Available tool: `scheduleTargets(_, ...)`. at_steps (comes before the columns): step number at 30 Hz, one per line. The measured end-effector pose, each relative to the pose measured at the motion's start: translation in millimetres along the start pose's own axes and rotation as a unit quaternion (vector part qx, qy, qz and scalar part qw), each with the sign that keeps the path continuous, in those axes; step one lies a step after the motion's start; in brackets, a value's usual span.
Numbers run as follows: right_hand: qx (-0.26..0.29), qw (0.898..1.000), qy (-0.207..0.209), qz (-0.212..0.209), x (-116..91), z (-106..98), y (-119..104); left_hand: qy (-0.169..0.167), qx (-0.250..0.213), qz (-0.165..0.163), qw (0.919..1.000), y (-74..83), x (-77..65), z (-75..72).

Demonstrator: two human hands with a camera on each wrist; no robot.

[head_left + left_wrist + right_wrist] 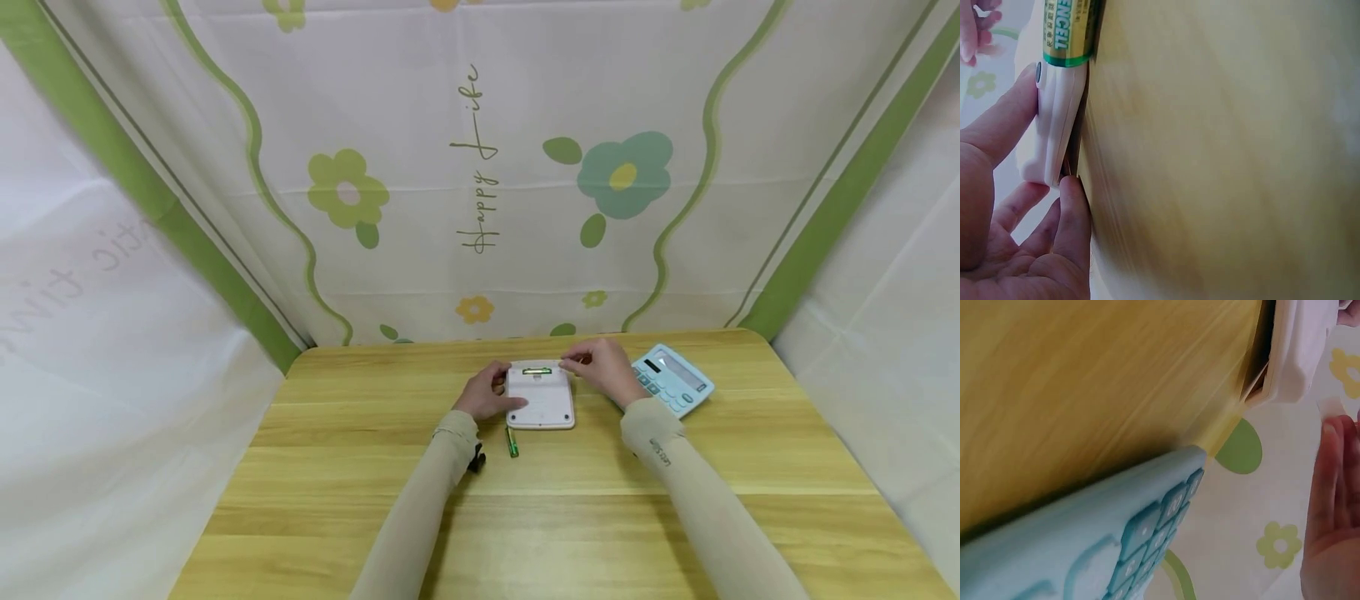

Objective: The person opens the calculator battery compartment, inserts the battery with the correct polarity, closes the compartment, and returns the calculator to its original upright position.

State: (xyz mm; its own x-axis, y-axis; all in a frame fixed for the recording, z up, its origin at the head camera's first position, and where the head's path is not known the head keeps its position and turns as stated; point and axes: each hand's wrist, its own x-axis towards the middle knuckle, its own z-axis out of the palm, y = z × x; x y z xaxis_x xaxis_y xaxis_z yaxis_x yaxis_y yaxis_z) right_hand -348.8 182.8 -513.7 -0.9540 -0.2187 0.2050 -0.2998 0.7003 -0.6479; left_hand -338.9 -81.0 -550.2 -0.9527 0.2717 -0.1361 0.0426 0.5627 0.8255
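White, rounded-rectangular plastic device (pixel 543 404), lying back up on the pale wood-grain table (pixel 562 525), with green cylindrical battery (pixel 537 371) exposed in its back; liable to spill it if tipped. Grasped at one edge by the left hand (pixel 486 394). Pinched in the right hand (pixel 602 367), near the upper right corner: small whitish piece (pixel 1333 408), at risk of dropping under a loose pinch. Just below, loose green-and-gold cylindrical battery (pixel 512 442), likely to roll if nudged. Farther right, pale-blue calculator (pixel 678 385).

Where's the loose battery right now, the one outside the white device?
In the head view, the loose battery lies on the wooden table by the near-left corner of the white device, to the right of the left cuff.
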Motion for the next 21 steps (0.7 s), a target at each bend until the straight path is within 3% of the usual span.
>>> scheduleTargets(4,0.018,1.000,-0.023,-0.005,1.9,3.2,-0.3,-0.001,0.005,0.003,1.0000,-0.4,1.5,-0.5)
scheduleTargets(10,-0.020,0.999,-0.029,-0.011,1.7,7.4,-1.9,-0.002,0.008,-0.005,1.0000,-1.3,5.0,0.1)
scheduleTargets(14,-0.035,0.999,-0.015,-0.012,0.5,8.1,-4.3,-0.002,0.008,-0.008,0.9999,-2.4,7.0,1.0)
scheduleTargets(21,-0.010,0.998,0.035,-0.047,-1.6,9.7,-3.7,0.001,0.014,-0.007,0.9999,-3.7,7.0,1.3)
